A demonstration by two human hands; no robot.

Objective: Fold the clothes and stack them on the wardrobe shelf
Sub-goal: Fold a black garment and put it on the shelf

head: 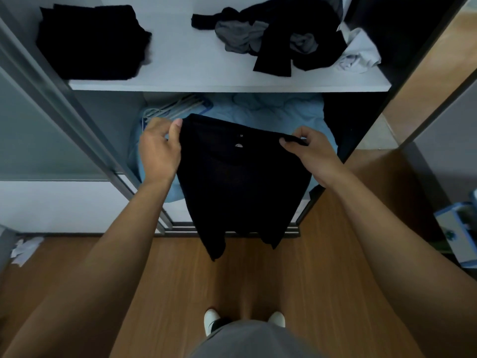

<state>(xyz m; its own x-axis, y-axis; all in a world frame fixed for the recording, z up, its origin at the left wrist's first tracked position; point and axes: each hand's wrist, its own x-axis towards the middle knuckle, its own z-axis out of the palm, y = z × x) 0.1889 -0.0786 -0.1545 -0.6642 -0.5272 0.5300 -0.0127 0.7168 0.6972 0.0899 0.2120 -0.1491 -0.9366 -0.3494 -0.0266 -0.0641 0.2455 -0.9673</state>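
Observation:
A black garment (240,182) with a small size label near its top hangs in the air in front of the wardrobe. My left hand (160,148) pinches its top left corner and my right hand (309,148) pinches its top right corner. Both hands sit below the white wardrobe shelf (227,85). On that shelf, a folded black stack (90,42) lies at the left. A loose heap of black and grey clothes (278,40) lies at the right, with a pale crumpled garment (358,55) beside it.
Light blue bedding (271,109) and white hangers (170,108) fill the compartment under the shelf. A sliding door frame (77,115) runs diagonally at the left. A blue and white box (456,228) stands on the wooden floor at the right, crumpled paper (25,249) at the left.

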